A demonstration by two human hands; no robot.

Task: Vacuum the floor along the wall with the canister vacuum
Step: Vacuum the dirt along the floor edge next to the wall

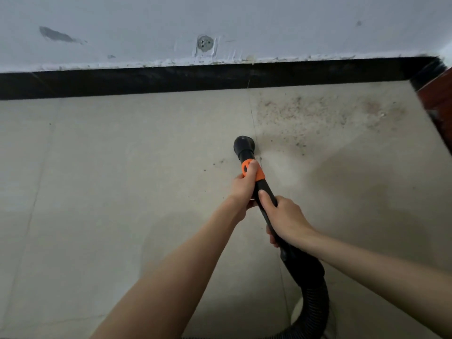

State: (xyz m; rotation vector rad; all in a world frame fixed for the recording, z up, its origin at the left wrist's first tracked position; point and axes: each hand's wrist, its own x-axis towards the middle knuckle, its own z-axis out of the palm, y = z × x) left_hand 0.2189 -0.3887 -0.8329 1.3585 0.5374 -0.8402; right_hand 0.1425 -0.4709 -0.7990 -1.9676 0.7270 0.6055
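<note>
Two hands clamp the black vacuum wand: the left hand curls round the orange collar, the right hand wraps the tube nearer the ribbed hose. The round nozzle sits on the tiled floor, apart from the black skirting. Gritty dust lies to the right, towards the far corner. The sweep would probably go best with the nozzle flat, passing slowly rightward in overlapping strokes, finishing tight against the skirting.

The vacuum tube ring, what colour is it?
Orange, on the black vacuum wand; the orange collar shows clearly in the head view.
</note>
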